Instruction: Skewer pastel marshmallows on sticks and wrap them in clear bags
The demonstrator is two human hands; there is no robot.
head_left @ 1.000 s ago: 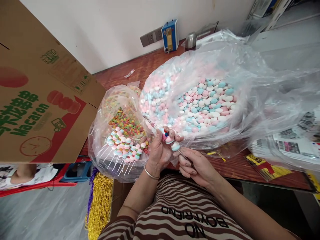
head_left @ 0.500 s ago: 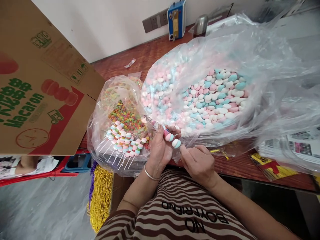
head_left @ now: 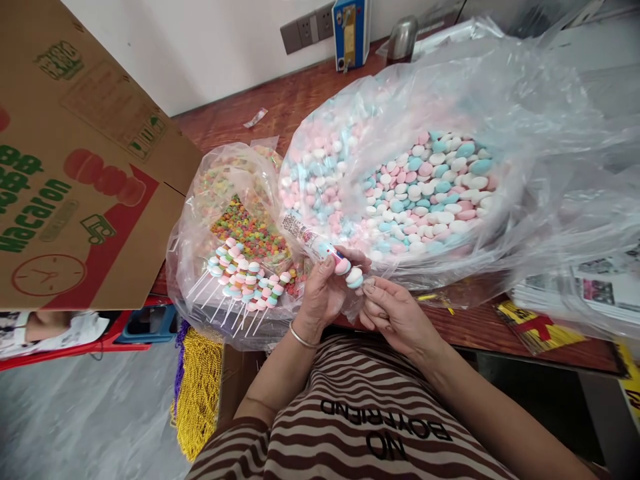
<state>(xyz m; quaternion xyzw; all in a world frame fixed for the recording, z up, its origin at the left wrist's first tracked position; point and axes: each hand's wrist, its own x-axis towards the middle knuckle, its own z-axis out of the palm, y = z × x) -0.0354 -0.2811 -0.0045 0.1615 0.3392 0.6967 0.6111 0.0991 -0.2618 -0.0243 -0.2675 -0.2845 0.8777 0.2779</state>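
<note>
In the middle of the frame, the left hand (head_left: 320,293) is closed around a printed plastic wrapper (head_left: 311,243) with 2 puffy candies (head_left: 355,277) at its lower end. Just beside them, the right hand (head_left: 393,310) has its fingers curled in, but I cannot tell if it grips anything. Left of the middle, candy sticks (head_left: 246,281) lie on a clear bag (head_left: 205,183) of bright little sweets (head_left: 247,223).

I hold both forearms (head_left: 280,377) converging toward the fingers. Left hand (head_left: 320,297): fingers curled, thumb opposed. Right hand (head_left: 395,313): digits pinched together, just beside the left fingertips.
</note>
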